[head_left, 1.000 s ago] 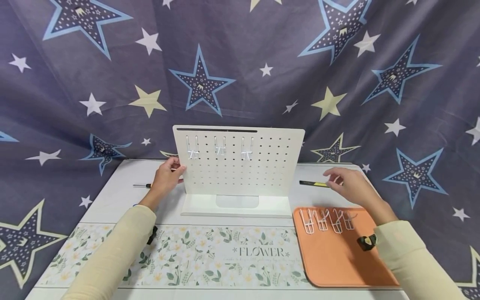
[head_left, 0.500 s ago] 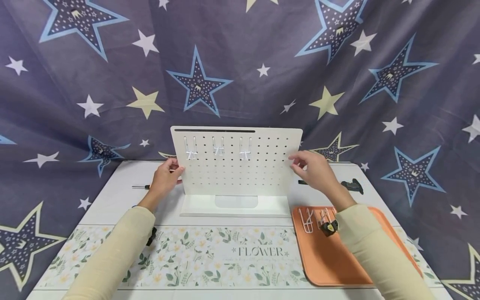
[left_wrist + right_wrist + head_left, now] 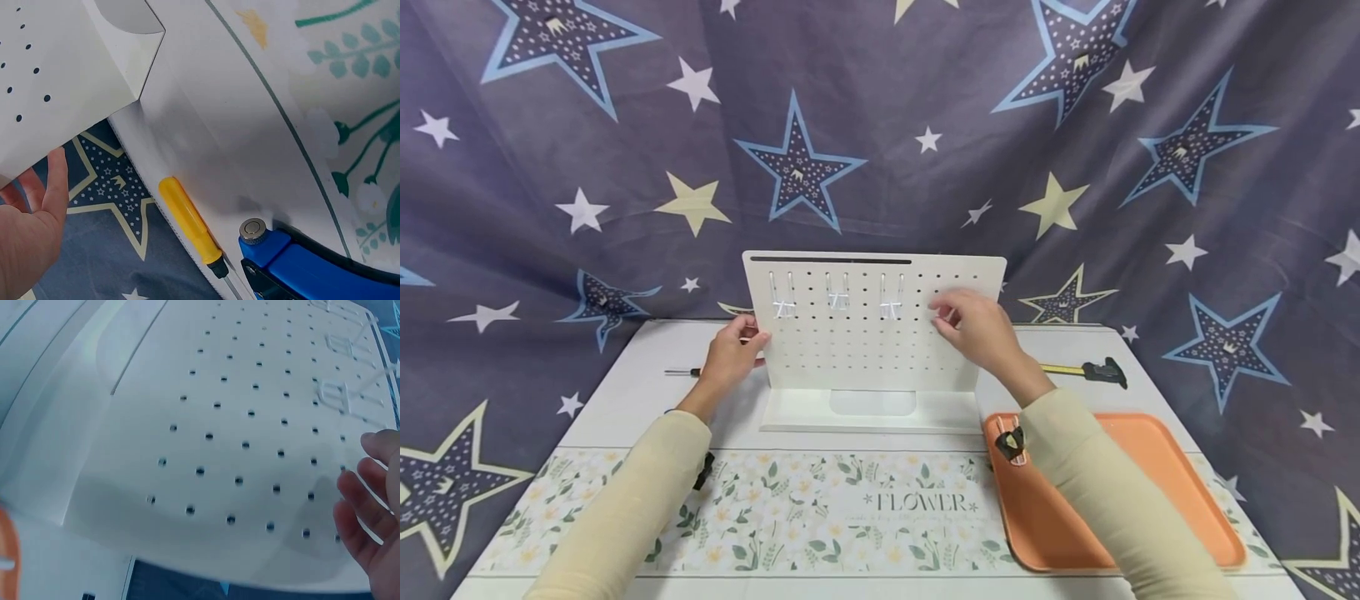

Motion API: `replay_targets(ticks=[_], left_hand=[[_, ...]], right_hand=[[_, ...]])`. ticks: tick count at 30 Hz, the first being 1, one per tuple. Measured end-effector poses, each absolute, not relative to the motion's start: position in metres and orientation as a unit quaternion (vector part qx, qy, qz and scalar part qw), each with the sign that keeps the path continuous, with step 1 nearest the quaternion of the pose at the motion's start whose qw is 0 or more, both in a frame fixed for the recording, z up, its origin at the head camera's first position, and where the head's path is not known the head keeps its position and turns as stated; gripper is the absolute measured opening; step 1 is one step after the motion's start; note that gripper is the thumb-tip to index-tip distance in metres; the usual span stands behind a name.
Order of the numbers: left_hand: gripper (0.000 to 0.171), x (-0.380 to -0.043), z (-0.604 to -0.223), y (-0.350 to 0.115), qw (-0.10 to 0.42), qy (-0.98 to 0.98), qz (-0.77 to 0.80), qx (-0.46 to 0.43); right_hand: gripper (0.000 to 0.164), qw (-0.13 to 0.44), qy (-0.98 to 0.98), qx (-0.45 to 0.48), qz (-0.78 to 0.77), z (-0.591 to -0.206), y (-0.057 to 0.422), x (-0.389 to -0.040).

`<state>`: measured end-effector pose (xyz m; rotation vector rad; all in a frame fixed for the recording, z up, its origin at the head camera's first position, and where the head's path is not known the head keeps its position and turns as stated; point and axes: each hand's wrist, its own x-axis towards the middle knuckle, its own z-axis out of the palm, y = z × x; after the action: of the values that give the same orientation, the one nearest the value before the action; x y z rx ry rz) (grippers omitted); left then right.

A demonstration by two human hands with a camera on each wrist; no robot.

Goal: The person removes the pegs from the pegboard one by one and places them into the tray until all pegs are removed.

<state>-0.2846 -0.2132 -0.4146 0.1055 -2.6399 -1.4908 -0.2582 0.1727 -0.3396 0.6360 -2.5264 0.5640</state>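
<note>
Pinching the upright white perforated board [image 3: 856, 337] by its edge, left hand [image 3: 730, 352] probably steadies it; right hand [image 3: 977, 327] near its face, fingers loosely curved, seemingly empty.

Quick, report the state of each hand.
Left hand: closed, gripping the white pegboard by its side edge.
Right hand: open, fingers loosely bent, nothing visibly held.

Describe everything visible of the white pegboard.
The white pegboard looks smooth, perhaps painted metal, with rows of dark holes and a long slot near its top. It stands roughly upright on a white base on the table. Three wire hooks hang high on it. The left hand touches its left edge; the right hand is in front, contact unclear.
</note>
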Motion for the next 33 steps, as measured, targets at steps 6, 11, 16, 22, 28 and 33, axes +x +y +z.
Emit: replay_targets(ticks=[6,11,16,22,28,33], left_hand=[[0.026,-0.284,-0.414,-0.213,0.051,-0.87,-0.489,0.037],[0.026,-0.284,-0.413,-0.214,0.055,-0.871,-0.487,0.038],[0.025,-0.283,-0.413,-0.215,0.057,-0.871,-0.487,0.038],[0.025,-0.283,-0.413,-0.213,0.058,-0.867,-0.493,0.031],[0.025,-0.283,-0.414,-0.212,0.059,-0.87,-0.489,0.032],[0.025,-0.282,-0.414,-0.212,0.062,-0.869,-0.489,0.029]], right_hand=[[0.017,0.267,-0.91,0.247,0.199,-0.342,0.152,-0.264],[0.017,0.284,-0.905,0.249,0.196,-0.343,0.139,-0.268],[0.019,0.283,-0.909,0.23,0.204,-0.345,0.126,-0.271],[0.017,0.308,-0.906,0.222,0.189,-0.353,0.114,-0.272],[0.014,0.339,-0.897,0.215,0.184,-0.357,0.109,-0.274],[0.013,0.351,-0.893,0.212,0.184,-0.359,0.108,-0.276]])
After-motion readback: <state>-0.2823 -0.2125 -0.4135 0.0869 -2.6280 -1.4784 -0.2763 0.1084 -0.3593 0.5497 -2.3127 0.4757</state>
